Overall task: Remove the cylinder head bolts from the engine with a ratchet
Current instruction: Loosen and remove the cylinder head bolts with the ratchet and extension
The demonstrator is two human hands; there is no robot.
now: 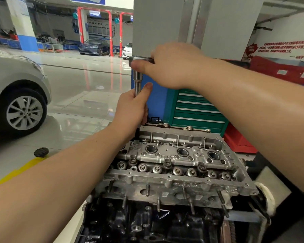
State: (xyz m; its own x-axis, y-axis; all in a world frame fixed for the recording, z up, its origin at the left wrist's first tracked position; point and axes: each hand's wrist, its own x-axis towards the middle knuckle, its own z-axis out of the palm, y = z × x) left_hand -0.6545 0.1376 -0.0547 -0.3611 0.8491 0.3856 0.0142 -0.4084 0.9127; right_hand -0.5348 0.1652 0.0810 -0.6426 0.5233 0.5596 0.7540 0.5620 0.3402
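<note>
There is one view only, from a wide-angle camera worn on the person's head, so no second view shares any part of the scene. It looks forward and down over both forearms, which enter from the lower corners and run toward the middle. The engine (174,172) sits close below, filling the frame from centre toward 6 o'clock, seen from above and slightly from one long side. The left hand (132,109) and right hand (175,65) meet near centre, close to the lens. Toward 12 o'clock the view reaches far across a glossy workshop floor (88,81); straight lines bend at the edges.
</note>
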